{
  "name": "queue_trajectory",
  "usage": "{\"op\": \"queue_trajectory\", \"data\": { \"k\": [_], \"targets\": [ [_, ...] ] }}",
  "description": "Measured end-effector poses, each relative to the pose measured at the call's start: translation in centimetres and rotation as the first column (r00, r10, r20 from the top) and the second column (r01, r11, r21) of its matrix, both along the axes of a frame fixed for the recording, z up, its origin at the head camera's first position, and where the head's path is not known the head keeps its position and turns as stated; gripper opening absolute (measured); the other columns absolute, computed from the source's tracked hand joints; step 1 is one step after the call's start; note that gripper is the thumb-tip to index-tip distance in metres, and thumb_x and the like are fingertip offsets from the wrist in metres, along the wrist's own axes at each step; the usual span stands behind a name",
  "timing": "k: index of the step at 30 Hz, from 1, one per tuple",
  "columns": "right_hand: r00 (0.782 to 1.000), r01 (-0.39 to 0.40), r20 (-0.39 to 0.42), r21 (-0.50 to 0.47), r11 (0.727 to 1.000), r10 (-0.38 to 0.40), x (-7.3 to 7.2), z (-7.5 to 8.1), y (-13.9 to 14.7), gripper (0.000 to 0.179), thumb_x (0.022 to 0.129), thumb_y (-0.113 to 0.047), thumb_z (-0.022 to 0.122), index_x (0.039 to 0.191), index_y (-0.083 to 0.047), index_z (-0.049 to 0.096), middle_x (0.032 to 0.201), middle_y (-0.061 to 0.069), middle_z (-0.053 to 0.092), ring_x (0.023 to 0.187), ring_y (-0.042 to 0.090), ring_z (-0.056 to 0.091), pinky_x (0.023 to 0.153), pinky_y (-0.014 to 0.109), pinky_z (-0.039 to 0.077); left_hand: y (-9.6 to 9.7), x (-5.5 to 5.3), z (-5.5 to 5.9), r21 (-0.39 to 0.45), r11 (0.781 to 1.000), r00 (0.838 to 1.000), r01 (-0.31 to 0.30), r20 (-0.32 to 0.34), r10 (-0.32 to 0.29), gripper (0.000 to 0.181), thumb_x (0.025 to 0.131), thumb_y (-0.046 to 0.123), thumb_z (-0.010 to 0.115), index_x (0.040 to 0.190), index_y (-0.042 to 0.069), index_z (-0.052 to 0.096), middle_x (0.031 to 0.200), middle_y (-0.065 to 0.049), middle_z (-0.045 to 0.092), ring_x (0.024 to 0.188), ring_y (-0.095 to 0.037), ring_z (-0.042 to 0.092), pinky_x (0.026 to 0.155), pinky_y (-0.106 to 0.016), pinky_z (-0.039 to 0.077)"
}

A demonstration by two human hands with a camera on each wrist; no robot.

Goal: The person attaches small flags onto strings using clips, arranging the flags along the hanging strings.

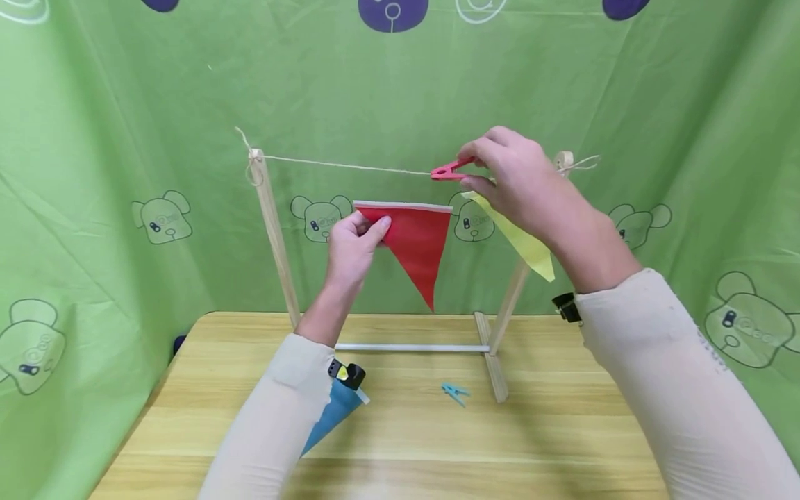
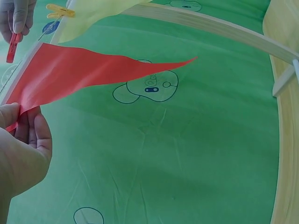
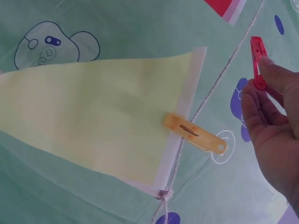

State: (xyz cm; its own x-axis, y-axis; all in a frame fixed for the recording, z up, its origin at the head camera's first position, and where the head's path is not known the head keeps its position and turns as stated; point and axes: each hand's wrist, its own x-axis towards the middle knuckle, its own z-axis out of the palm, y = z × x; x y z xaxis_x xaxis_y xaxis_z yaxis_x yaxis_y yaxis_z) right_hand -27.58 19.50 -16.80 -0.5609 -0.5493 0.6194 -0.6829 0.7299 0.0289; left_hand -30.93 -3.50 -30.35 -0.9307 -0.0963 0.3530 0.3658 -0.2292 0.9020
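My left hand [image 1: 354, 250] pinches the upper left corner of a red triangular pennant [image 1: 415, 236] between thumb and fingers. The pennant's white top edge sits below the string [image 1: 344, 165], and its tip hangs down. My right hand [image 1: 515, 173] grips a red clothespin [image 1: 450, 171] by its handle ends. In the right wrist view that clothespin [image 3: 258, 60] stands a little apart from the string. A yellow pennant [image 3: 93, 107] hangs on the string under an orange-yellow clothespin [image 3: 196, 133], below my right hand.
A wooden post [image 1: 275, 236] on the left and another post [image 1: 509, 305] on the right carry the string. A white bar [image 1: 412, 347] joins them low down. On the wooden table [image 1: 412, 451] lie a blue clothespin [image 1: 455, 393] and a blue pennant [image 1: 334, 414], partly hidden by my left sleeve.
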Motion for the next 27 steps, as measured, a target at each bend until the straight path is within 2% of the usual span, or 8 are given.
{"op": "queue_trajectory", "data": {
  "k": [7, 18, 27],
  "targets": [
    [0.999, 0.008, 0.04, 0.035, 0.999, -0.009, 0.0, 1.0, -0.3, 0.023, 0.092, 0.0, 0.074, 0.115, 0.002, 0.071, 0.111, 0.021, 0.068, 0.102, 0.036, 0.064, 0.089, 0.048, 0.056, 0.3, -0.4, 0.3, 0.032, 0.999, 1.0, 0.014, -0.017, -0.014, 0.022, 0.096, 0.001, 0.07, 0.114, -0.012, 0.069, 0.085, 0.0, 0.07, 0.075, -0.01, 0.067, 0.073, -0.022, 0.06],
    [1.0, 0.006, 0.018, 0.074, 0.997, -0.007, -0.4, 1.8, -0.3, 0.02, 0.092, -0.003, 0.076, 0.111, 0.002, 0.075, 0.103, 0.018, 0.07, 0.09, 0.032, 0.066, 0.08, 0.043, 0.058, 0.5, -1.0, 0.8, 0.045, 0.999, 1.0, 0.013, -0.013, -0.013, 0.024, 0.096, 0.003, 0.071, 0.116, -0.01, 0.07, 0.089, -0.003, 0.071, 0.076, -0.011, 0.068, 0.073, -0.022, 0.06],
    [0.999, 0.012, 0.041, 0.095, 0.995, -0.016, -0.7, 2.4, -0.2, 0.016, 0.092, -0.005, 0.076, 0.107, 0.002, 0.076, 0.1, 0.017, 0.071, 0.086, 0.03, 0.067, 0.076, 0.041, 0.058, 1.0, -1.2, 1.3, 0.042, 0.999, 1.0, 0.026, -0.003, -0.026, 0.024, 0.096, 0.003, 0.071, 0.116, -0.01, 0.07, 0.091, -0.004, 0.071, 0.077, -0.011, 0.068, 0.074, -0.023, 0.06]
  ]
}}
